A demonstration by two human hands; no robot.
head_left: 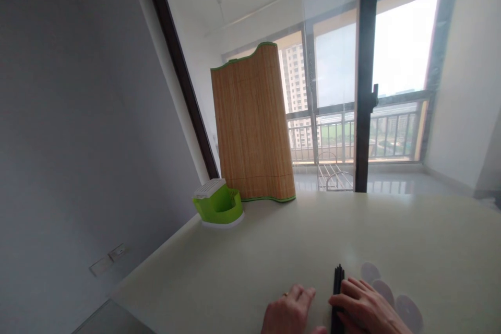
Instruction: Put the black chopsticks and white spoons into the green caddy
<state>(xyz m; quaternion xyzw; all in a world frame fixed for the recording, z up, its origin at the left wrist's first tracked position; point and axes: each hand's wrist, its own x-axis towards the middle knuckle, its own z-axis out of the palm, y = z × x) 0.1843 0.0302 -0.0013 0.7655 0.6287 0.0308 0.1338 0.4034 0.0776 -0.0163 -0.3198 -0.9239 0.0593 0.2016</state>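
- Our right hand (366, 308) lies on a bundle of thin black sticks (337, 292) at the near edge of the table (274, 240), fingers curled over the bundle from the right side.
- Our left hand (288, 315) rests flat on the table just beside the sticks, fingers together, holding nothing; a ring shows on one finger.
- Pale round discs (387, 292) lie on the table just right of the right hand, partly covered by it.
- Risk, as we judge it: the sticks are slim, smooth and loose, so uneven pressure could roll or fan them toward the near edge.
- The table surface is glossy and cream, giving little grip.
- Well apart, at the far left, stands a green plastic holder (219, 206) with a white slotted top.
- Just behind the holder, a wavy bamboo screen (252, 125) stands upright, fine-slatted with green trim.
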